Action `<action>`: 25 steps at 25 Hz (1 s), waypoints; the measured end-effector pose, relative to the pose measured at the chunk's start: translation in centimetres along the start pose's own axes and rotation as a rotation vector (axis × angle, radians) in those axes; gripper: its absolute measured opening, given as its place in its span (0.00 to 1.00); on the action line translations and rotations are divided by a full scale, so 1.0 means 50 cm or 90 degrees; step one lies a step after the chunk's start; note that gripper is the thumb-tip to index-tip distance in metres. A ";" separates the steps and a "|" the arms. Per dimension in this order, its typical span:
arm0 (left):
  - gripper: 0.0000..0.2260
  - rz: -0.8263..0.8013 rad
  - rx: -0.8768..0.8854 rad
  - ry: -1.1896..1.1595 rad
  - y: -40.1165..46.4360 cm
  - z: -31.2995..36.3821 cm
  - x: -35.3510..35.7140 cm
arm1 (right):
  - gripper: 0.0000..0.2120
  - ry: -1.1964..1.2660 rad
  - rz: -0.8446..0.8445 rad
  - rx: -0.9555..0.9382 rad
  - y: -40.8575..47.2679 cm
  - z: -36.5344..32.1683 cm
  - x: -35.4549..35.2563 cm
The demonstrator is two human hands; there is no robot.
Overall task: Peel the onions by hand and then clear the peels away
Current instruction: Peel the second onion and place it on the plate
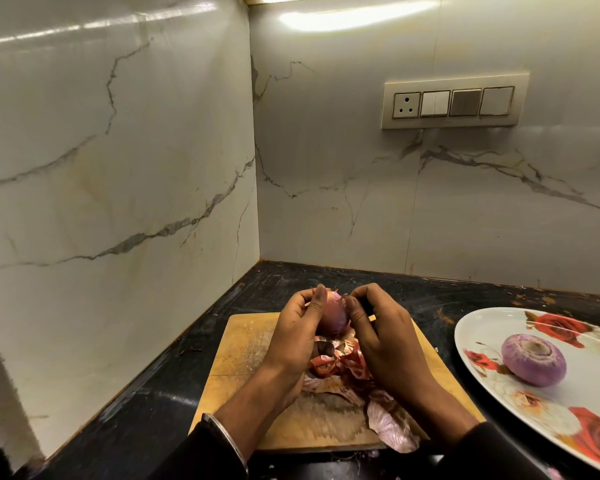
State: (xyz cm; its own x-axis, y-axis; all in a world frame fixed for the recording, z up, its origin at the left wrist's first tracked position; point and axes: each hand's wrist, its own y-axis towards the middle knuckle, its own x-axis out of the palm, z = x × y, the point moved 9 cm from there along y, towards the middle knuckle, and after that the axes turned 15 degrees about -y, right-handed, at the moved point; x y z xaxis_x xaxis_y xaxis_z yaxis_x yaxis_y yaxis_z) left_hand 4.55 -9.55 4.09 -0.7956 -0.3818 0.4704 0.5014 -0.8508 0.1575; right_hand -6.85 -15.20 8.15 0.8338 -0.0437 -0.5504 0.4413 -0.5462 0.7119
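Fingers, left hand (293, 336): curled round the left side of a red onion (333, 315), thumb laid up along its near face; clamped on it.
Fingers, right hand (383, 336): bent inward, tips pinching at the onion's top right edge where a shred of skin sticks up; exact contact too small to tell.
Left wrist: metal bangle (227, 441) over a dark sleeve (201, 455).
Onion in hand: held in the air between both hands, above the far half of the chopping board; skin partly on, purple-red.
Chopping board (243, 344): wooden, lying flat on the bench, scored with knife marks.
Peels (340, 367): loose heap of red and papery pink skins on the board below the hands; one large pale piece (392, 427) hangs over the board's near edge.
Bench (160, 400): black stone, in a corner of marble-look wall panels.
Plate (482, 327): white, oval, rose pattern, on the bench right of the board, apart from it.
Peeled onion (533, 360): pale purple, sitting on the plate, cut root end facing up.
Wall, right: switch plate (454, 103) with one socket and three switches.
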 end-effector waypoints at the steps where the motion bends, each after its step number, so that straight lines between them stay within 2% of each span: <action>1: 0.22 0.004 -0.001 -0.002 0.001 0.000 -0.002 | 0.04 -0.004 0.002 -0.003 0.000 -0.001 0.000; 6: 0.21 0.010 0.000 -0.004 0.003 -0.002 -0.007 | 0.05 -0.033 0.044 -0.026 0.000 -0.008 -0.017; 10: 0.21 0.012 0.000 -0.008 0.005 -0.002 -0.009 | 0.08 0.004 0.033 -0.043 -0.002 -0.012 -0.019; 14: 0.22 0.020 -0.002 0.004 0.007 -0.005 -0.014 | 0.06 0.010 0.033 -0.039 -0.004 -0.016 -0.023; 25: 0.23 -0.036 0.027 0.064 0.004 -0.007 0.000 | 0.04 -0.058 0.082 -0.007 -0.007 -0.011 -0.037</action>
State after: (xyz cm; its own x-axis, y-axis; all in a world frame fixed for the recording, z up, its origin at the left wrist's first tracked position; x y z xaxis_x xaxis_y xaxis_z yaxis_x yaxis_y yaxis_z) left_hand 4.54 -9.85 3.83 -0.8518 -0.3703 0.3706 0.4676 -0.8564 0.2190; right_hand -8.36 -14.48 9.16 0.8500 -0.1893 -0.4916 0.3366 -0.5226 0.7833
